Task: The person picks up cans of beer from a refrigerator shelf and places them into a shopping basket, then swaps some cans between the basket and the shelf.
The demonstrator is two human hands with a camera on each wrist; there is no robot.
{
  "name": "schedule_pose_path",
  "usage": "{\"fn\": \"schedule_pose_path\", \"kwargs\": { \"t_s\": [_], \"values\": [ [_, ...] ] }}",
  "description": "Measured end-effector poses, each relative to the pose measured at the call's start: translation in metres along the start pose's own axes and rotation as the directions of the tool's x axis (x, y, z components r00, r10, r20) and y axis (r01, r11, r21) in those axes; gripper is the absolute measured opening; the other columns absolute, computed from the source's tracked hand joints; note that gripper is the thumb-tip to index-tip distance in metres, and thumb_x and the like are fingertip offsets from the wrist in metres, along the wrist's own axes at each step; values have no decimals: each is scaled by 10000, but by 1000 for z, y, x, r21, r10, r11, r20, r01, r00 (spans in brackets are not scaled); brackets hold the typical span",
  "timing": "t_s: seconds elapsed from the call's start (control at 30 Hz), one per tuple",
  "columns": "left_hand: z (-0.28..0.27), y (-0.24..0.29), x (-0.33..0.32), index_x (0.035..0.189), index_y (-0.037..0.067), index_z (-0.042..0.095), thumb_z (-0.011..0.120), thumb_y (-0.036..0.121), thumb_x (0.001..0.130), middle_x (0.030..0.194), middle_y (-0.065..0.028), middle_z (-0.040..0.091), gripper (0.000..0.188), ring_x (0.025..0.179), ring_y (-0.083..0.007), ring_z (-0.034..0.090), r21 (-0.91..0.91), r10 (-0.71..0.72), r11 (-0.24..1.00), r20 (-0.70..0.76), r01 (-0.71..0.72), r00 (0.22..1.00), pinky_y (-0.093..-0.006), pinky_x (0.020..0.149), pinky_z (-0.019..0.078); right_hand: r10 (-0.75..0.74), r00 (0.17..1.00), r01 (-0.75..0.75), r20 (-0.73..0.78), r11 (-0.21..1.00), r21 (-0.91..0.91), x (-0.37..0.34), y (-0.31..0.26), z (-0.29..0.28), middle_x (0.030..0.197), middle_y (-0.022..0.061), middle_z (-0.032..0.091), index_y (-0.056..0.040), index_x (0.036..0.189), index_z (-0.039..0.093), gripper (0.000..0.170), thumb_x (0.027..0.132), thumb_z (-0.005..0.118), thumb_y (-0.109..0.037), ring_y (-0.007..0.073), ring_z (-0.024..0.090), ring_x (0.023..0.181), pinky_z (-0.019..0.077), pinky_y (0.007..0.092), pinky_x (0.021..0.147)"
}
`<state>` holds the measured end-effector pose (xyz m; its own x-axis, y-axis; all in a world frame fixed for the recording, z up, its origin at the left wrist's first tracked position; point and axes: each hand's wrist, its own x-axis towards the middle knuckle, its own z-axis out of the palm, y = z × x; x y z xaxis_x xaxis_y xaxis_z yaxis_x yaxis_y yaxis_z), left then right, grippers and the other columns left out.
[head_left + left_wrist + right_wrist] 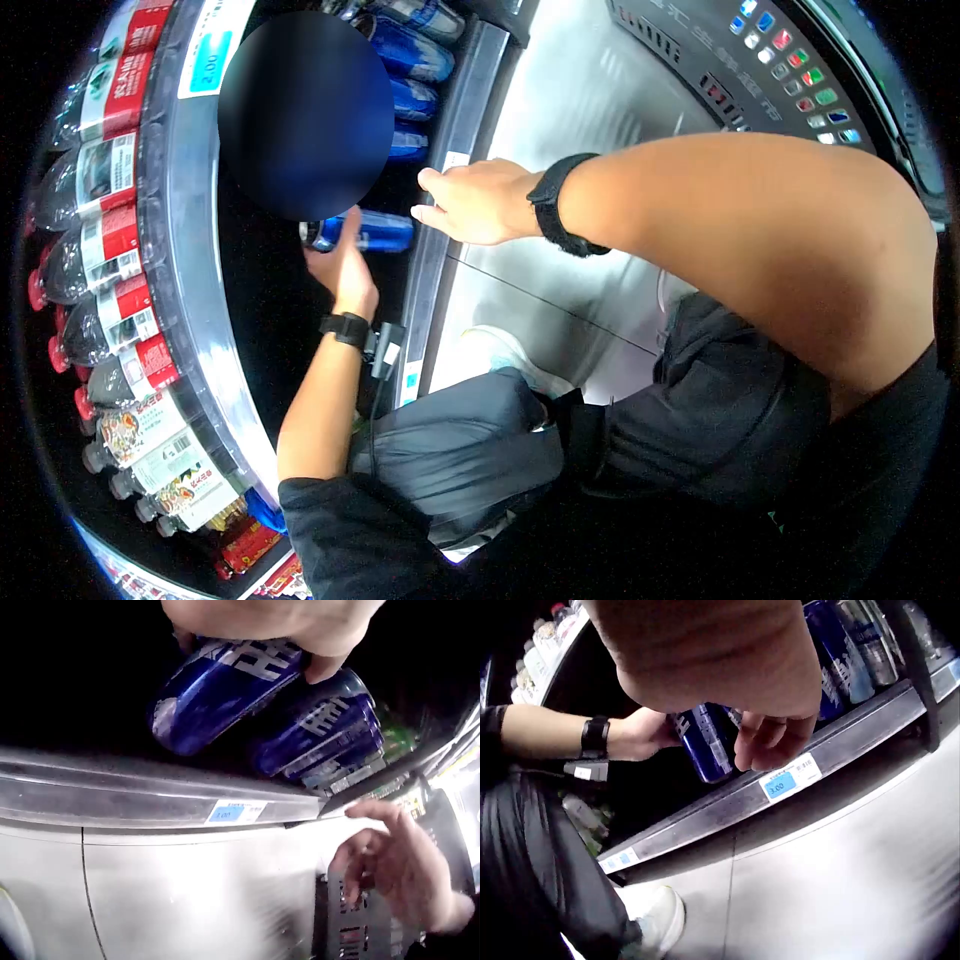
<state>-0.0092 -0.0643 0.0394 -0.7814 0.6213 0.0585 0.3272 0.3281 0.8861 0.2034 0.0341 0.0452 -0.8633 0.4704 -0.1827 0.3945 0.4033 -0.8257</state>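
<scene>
In the head view my left hand (345,265) grips a blue can (385,231) inside the low shelf, its fingers round the can's left end. The left wrist view shows that can (225,697) tilted under the left hand (277,622), beside more blue cans (322,739). My right hand (480,203) is over the shelf's front edge near the can's other end, fingers loosely bent and holding nothing; in the left wrist view this hand (401,870) is apart from the cans. A dark round blot hides part of the shelf in the head view.
Blue cans (410,98) lie in a row farther along the shelf. Red-labelled bottles (108,190) line the upper shelf at the left, behind its curved rim (195,220). The shelf's metal front edge (430,270) borders the tiled floor (540,290). A grey panel (720,70) stands at the upper right.
</scene>
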Motion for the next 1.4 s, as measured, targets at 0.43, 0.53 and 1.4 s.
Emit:
{"fn": "schedule_pose_path", "kwargs": {
  "t_s": [0.43,0.53,1.4],
  "values": [
    [18,7,42,1410,74,364,821,187,748,1389,-159,449,812,1267,-347,457,-30,-121,992,108,125,987,-516,1004,449,-54,996,69,71,973,-222,-8,5,-8,971,219,662,-7,1081,571,444,1007,354,-388,389,638,930,504,472,825],
    [17,9,41,1416,70,354,819,179,753,1395,-170,440,818,1270,-350,454,-54,-129,989,109,135,986,-520,992,462,-47,993,73,104,961,-266,-8,7,-7,975,220,668,-14,1065,592,445,1008,349,-382,391,644,928,512,475,818],
    [-23,19,85,1451,121,330,818,354,712,1484,-158,312,915,1366,-392,284,750,340,262,518,-607,785,-505,1117,300,-133,934,308,332,770,-559,-4,20,-5,825,146,689,-49,939,653,472,1004,338,-395,340,671,833,521,458,752]
  ]
}}
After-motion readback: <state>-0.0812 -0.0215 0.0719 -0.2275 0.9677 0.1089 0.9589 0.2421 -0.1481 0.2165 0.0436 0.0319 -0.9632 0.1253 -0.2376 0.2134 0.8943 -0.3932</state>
